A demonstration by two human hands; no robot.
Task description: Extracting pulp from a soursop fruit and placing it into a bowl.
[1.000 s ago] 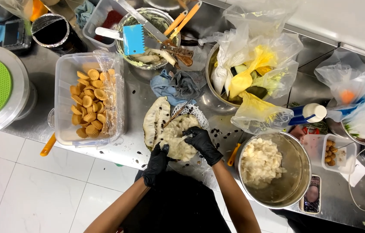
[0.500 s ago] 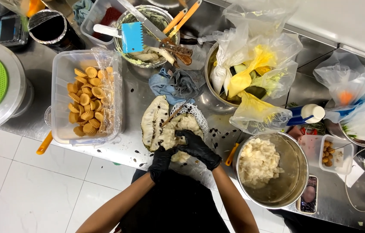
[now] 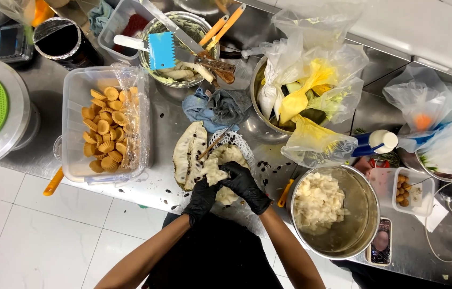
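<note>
White fruit pulp [image 3: 220, 166] is gripped by both gloved hands, left hand [image 3: 203, 194] and right hand [image 3: 246, 184], at the worktop [image 3: 167, 128] edge; slippery pulp could be dropped floorward if the grip loosens.

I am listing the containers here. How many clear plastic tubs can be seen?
3: a large tub holding small tart shells at left, one at the top with something red, and a small one at right. Bags may hide others.

Commercial kitchen, steel counter [image 3: 167, 128], metal bowls [image 3: 362, 214]
</note>
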